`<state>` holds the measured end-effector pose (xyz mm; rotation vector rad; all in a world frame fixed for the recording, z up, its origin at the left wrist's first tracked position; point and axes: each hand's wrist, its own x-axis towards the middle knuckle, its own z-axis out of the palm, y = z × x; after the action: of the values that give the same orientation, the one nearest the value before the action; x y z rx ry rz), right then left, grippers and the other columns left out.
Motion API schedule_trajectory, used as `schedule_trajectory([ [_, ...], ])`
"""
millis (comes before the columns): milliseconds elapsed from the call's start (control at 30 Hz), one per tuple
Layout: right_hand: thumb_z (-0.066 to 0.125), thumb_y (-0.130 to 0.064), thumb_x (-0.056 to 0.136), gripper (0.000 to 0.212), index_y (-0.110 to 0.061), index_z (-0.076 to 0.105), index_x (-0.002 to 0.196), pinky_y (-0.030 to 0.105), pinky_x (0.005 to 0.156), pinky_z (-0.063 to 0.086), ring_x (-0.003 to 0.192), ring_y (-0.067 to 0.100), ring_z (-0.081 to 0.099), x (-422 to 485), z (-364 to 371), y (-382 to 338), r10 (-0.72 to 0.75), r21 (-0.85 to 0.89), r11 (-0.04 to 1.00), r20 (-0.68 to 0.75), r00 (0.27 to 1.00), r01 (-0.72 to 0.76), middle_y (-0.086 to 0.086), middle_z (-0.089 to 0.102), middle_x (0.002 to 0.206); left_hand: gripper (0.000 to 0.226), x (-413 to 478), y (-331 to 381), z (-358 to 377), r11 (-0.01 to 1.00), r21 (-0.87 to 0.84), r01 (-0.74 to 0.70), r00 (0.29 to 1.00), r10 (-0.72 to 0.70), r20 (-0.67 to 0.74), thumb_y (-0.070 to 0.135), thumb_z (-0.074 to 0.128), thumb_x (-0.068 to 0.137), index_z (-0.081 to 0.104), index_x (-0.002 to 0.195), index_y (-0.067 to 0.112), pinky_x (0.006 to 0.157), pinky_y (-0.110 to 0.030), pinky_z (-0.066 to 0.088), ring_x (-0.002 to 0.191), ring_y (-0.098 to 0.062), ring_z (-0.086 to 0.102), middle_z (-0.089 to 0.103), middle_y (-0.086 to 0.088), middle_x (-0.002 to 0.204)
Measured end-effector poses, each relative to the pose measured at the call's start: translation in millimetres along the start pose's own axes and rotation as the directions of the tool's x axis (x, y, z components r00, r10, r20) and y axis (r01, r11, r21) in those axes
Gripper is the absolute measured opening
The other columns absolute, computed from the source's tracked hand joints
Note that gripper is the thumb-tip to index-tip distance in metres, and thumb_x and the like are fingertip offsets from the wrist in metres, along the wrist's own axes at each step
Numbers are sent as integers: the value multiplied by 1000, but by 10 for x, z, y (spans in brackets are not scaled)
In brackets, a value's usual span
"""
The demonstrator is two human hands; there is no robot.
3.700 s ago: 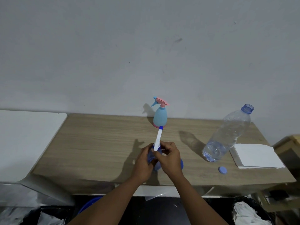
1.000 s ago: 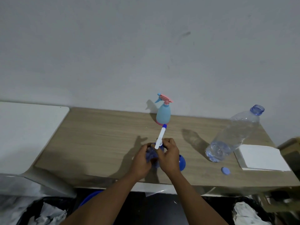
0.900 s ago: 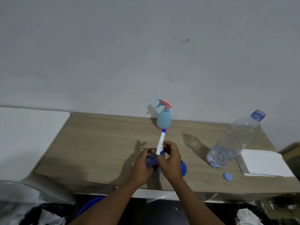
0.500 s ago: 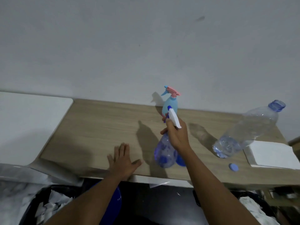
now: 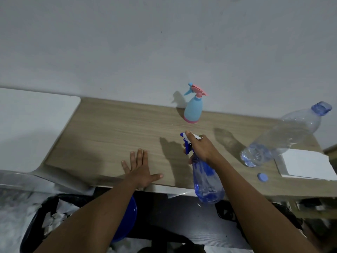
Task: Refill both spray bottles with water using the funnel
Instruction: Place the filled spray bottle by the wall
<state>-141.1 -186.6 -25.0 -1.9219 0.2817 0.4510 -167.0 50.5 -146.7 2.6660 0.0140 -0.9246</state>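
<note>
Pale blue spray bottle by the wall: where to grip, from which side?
Probably the narrow neck under the pink trigger head of the pale blue spray bottle, coming from the near side: it stands upright close against the wall, its body flares wide below, nozzle pointing left.

The widest free run of the wooden tabletop (image 5: 113, 136) lies left of centre, bare wood from the white surface (image 5: 32, 128) at far left to the left hand (image 5: 140, 170), flat on the near edge. At centre-right the right hand (image 5: 202, 148) grips the clear blue spray bottle (image 5: 207, 183) over the near edge, leaving a bare gap up to the light-blue spray bottle (image 5: 193, 111) standing by the wall. The right of the frame is crowded by 3 things: the uncapped water bottle (image 5: 284, 137), a loose blue cap (image 5: 262, 177) and a white pad (image 5: 306, 165) just beside the bottle's base.
</note>
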Motion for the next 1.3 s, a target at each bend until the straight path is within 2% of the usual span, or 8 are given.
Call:
schedule_trajectory([
  [133,45,-59,97,67,7,60,95,50,67,60,55,40,69,-39,11,62,-7,-28,1000,-14,1000,6,28,67,93,130,-12,11,-7,1000,0,-2,1000,2,0,90,44,68,-36,146,23,109,-64,-23,137,-27,-46,-49,2,148],
  [367,45,-60,98,52,-16,72,103,37,58,57,50,32,63,-117,-15,163,-67,20,998,3,998,67,13,71,86,130,-35,10,-15,1000,5,-8,1000,8,0,90,44,69,-35,146,23,109,-64,-23,138,-28,-44,-48,1,150],
  [500,46,-60,96,62,-2,66,89,35,56,57,50,34,65,-126,-23,197,-24,-46,999,-8,1000,23,9,71,75,129,-33,14,-18,1000,1,-6,1000,6,0,90,44,69,-34,147,23,110,-64,-22,139,-28,-43,-47,2,151],
  [700,43,-67,92,72,2,64,96,29,59,56,68,35,72,-134,-58,329,7,-151,989,5,1000,-6,15,73,80,131,-31,9,-13,1000,-5,-3,1000,3,-5,91,45,67,-34,147,23,109,-64,-23,139,-27,-43,-47,3,150],
  [867,44,-61,96,67,3,63,87,47,65,60,56,33,68,-206,-85,289,-16,-115,993,-19,1000,14,23,69,82,132,-14,-4,0,1000,-7,-1,1000,1,-5,92,43,66,-35,147,24,109,-64,-24,139,-26,-43,-48,4,149],
  [1100,46,-65,92,65,-2,54,80,33,54,57,59,33,71,-221,-171,365,129,-126,981,-144,981,-148,13,66,64,131,-30,9,-5,1000,1,7,1000,-7,-8,93,43,66,-34,147,25,110,-63,-23,140,-26,-41,-46,4,151],
  [1233,33,-79,82,85,-3,65,103,47,74,61,78,38,72,-267,-399,555,184,-249,936,-260,948,-250,20,70,87,131,-32,9,0,1000,4,15,1000,-15,-10,93,43,65,-34,147,25,110,-63,-23,141,-26,-41,-45,3,152],
  [1300,39,-70,91,74,-6,62,119,38,58,59,66,37,73,-324,-507,585,207,-120,961,-282,937,-249,20,65,87,131,-29,15,-2,1000,-1,15,1000,-15,-8,94,43,65,-34,147,25,109,-63,-23,141,-26,-40,-45,4,152],
])
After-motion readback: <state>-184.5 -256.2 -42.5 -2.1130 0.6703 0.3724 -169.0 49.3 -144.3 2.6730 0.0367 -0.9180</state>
